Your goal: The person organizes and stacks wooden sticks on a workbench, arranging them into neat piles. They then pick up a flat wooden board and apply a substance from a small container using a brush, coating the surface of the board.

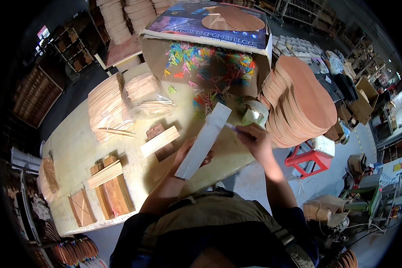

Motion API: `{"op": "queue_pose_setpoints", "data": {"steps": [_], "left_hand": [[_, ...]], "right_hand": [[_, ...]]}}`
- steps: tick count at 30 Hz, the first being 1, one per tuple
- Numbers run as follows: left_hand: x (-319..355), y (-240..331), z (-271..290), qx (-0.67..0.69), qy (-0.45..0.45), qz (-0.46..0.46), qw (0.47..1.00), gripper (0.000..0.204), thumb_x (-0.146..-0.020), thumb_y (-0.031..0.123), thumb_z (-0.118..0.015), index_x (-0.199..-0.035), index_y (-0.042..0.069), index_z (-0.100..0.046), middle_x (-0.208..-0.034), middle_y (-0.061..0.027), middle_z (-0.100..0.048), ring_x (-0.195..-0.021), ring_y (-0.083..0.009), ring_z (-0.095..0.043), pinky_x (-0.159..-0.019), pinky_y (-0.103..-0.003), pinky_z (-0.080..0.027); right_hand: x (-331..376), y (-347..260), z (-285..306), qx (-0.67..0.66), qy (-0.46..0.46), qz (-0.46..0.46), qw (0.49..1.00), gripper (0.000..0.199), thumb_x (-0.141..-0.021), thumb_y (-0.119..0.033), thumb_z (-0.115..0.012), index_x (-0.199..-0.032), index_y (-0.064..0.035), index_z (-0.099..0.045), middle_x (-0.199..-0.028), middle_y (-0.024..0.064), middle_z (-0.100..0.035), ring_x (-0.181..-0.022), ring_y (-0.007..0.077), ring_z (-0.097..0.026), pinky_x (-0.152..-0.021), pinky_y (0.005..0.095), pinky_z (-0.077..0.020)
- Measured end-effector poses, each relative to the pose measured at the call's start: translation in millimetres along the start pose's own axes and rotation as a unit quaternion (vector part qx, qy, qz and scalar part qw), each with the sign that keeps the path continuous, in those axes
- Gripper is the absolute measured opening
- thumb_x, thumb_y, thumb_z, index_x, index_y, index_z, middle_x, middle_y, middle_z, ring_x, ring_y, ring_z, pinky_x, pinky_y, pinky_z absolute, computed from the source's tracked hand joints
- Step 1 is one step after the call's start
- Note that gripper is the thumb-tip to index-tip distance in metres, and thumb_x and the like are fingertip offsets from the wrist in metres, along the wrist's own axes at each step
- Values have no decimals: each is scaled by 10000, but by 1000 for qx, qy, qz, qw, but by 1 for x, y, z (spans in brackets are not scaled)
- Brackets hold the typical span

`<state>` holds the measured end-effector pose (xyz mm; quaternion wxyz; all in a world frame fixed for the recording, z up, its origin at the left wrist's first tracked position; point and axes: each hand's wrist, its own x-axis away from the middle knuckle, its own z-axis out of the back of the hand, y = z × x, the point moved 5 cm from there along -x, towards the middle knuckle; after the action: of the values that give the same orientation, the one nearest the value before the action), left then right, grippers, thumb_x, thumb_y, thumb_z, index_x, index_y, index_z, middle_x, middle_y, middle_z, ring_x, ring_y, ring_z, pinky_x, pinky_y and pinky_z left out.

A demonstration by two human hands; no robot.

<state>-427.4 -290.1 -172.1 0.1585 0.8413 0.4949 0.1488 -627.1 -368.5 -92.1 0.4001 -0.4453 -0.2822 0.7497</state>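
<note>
My left hand [183, 154] is wrapped round a long, flat grey bar [203, 140] from beneath, with fingertips showing at its right edge. The bar slants up and to the right over the near edge of the table. In my right hand [257, 140] is a slim, stick-like tool [231, 127]; its far end meets or hovers at the bar's upper right edge, and I cannot tell which. Just beyond that hand stands a small, round, pale container [256, 111]. Left of the bar, pale wooden strips [161, 140] lie across dark wood blocks [165, 152].
A cardboard box [156, 58] of colourful clothespins opens toward me. Stacked guitar-shaped wood panels [310, 96] rise at the right above a red stool [306, 163]. Bundled wood strips [105, 107], more wood blocks [114, 196] and a flat wood piece [81, 207] occupy the pale table [71, 147].
</note>
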Motion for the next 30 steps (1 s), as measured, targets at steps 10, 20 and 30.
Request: {"op": "queue_pose_setpoints", "data": {"steps": [10,20,30], "left_hand": [[0,14,8,-2,40,-44,998,530,-920,464,-475,-1168,-3,-506,-950,-70,-534,-753,-154,-496,-575,-217,-426],[-2,22,-2,-14,-2,-35,999,483,-942,441,-441,-1164,17,-508,-934,-48,-513,-751,-131,-476,-601,-226,-393],[9,13,-18,-54,0,-32,998,434,-949,392,-429,-1179,30,-500,-944,-57,-525,-736,-132,-477,-621,-233,-400]], "right_hand": [[29,-4,-21,128,41,129,982,214,-766,-27,-709,-979,-55,-705,-824,83,-622,-655,215,-612,-558,318,-496],[19,33,-19,-14,-5,-46,999,140,-819,-3,-677,-957,2,-696,-841,37,-665,-704,85,-568,-629,233,-457],[6,35,-1,-55,2,-121,991,175,-818,11,-686,-991,-13,-703,-827,-19,-614,-719,46,-528,-622,201,-414]]}}
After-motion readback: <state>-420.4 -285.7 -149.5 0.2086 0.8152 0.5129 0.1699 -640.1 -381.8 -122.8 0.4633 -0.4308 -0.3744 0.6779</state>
